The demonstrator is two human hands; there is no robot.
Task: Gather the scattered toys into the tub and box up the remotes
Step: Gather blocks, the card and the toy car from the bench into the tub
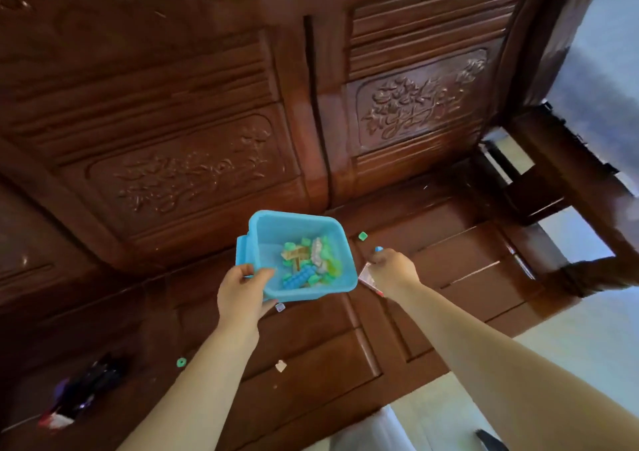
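Left hand [244, 290] grips the near-left rim of the blue tub [273, 229], thumb inside the wall, fingers curled under, holding it tilted above the carved wooden bench seat [449, 250]. Right hand [392, 267] is just right of the tub, fingers curled down around a small blue piece [378, 249] at the fingertips; pinch looks closed on it, though most of the piece is hidden. A clear packet with red edge [368, 279] lies under that hand, between it and the tub; contact unclear. Tub already holds a pile of toys [306, 265]: green, blue, tan and white blocks. Still loose on the seat: green block [362, 236] just past the right hand, pale cube [280, 307] just below the tub, green ring [181, 362] and cream piece [280, 366] nearer the camera. Dark blurred bundle [86, 388] at lower left, possibly remotes, can't tell; no box in view. Step in hand: toy gathering, roughly midway, remotes not started. Next move, my read: carry the blue piece over the rim and drop it, then take the green block. Needs the tub kept level enough not to spill, and a short reach only.
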